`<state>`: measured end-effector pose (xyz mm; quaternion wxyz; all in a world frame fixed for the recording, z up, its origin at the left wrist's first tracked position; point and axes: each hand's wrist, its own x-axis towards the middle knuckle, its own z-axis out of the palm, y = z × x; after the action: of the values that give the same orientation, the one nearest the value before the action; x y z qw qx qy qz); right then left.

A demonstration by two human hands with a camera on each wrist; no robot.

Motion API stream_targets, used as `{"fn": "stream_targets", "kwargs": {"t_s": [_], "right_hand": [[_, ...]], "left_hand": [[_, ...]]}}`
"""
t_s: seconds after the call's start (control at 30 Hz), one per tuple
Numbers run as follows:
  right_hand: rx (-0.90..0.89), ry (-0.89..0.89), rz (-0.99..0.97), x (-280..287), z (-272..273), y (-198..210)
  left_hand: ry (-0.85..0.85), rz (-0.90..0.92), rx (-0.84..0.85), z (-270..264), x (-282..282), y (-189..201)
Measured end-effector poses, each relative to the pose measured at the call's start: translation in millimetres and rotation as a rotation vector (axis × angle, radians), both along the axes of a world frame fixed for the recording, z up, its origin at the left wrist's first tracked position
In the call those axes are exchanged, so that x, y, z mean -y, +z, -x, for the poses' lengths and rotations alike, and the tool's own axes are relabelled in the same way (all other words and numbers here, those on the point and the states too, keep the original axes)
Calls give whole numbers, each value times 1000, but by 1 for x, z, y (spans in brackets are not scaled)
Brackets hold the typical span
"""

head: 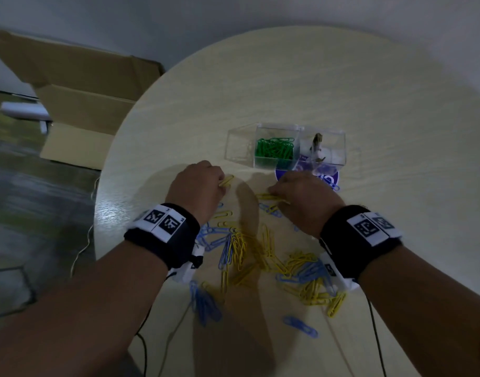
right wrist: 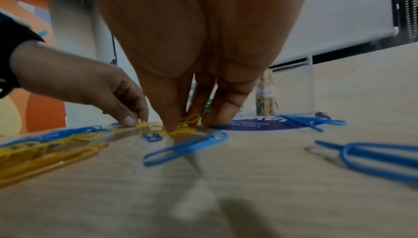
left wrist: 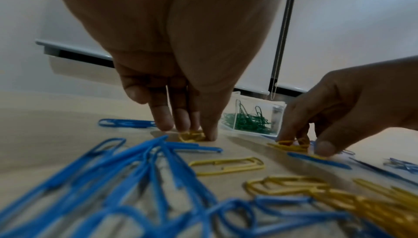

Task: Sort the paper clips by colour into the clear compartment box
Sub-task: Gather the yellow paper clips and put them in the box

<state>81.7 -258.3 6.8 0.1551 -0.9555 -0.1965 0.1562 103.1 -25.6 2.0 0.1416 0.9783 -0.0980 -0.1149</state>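
A clear compartment box (head: 330, 137) stands on the round table; its left compartment holds green clips (head: 274, 150). My left hand (head: 203, 183) pinches yellow clips (head: 227, 180) against the tabletop, left of the box; the same yellow clips (left wrist: 191, 136) show between thumb and fingers in the left wrist view. My right hand (head: 301, 191) pinches other yellow clips (head: 271, 197) just in front of the box; these yellow clips (right wrist: 189, 119) sit under its fingertips. A mixed pile of blue and yellow clips (head: 263, 257) lies between my wrists.
A round blue sticker (head: 328, 176) lies under the box's near edge. A small wooden peg (head: 317, 142) stands in the box's right compartment. An open cardboard carton (head: 78, 104) is on the floor, left of the table. Cables hang over the near table edge.
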Motion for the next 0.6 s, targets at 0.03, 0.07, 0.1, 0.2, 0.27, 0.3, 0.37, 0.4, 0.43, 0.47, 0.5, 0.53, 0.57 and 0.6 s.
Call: {"fn": "stream_targets", "kwargs": {"t_s": [0.03, 0.07, 0.1, 0.2, 0.27, 0.3, 0.37, 0.4, 0.43, 0.47, 0.5, 0.53, 0.57, 0.6], "right_hand": [[-3, 4, 9, -1, -1, -2], [7, -5, 20, -1, -2, -2], [16, -19, 28, -2, -2, -2], [14, -51, 35, -2, -1, 2], [-10, -63, 37, 0, 0, 4], [-28, -59, 42, 0, 1, 5], [-49, -41, 39, 0, 2, 6], [-44, -38, 26, -1, 2, 5], [-41, -42, 23, -3, 2, 5], [-42, -48, 32, -5, 2, 6], [-47, -56, 45, -7, 1, 6], [-58, -66, 60, -9, 0, 6], [-73, -79, 72, -10, 0, 6], [-89, -93, 79, -11, 1, 6]], "left_hand": [[-1, 5, 11, 1, -1, -1], [-4, 7, 22, 2, -1, -2], [-7, 8, 32, 2, -1, -2], [-9, -5, 40, 3, 0, -3], [-7, -12, 32, 4, 1, -2], [-9, -20, 27, 4, 1, -2], [-12, -35, 22, 6, 2, -3], [-3, -29, 17, 6, 2, -3], [13, -14, -2, 5, 2, -3], [29, 4, -32, 4, 1, -3], [42, 14, -67, 3, 2, -2], [45, 12, -104, 1, 3, -1], [42, -5, -136, 0, 4, 0], [36, -25, -154, -1, 5, 0]]}}
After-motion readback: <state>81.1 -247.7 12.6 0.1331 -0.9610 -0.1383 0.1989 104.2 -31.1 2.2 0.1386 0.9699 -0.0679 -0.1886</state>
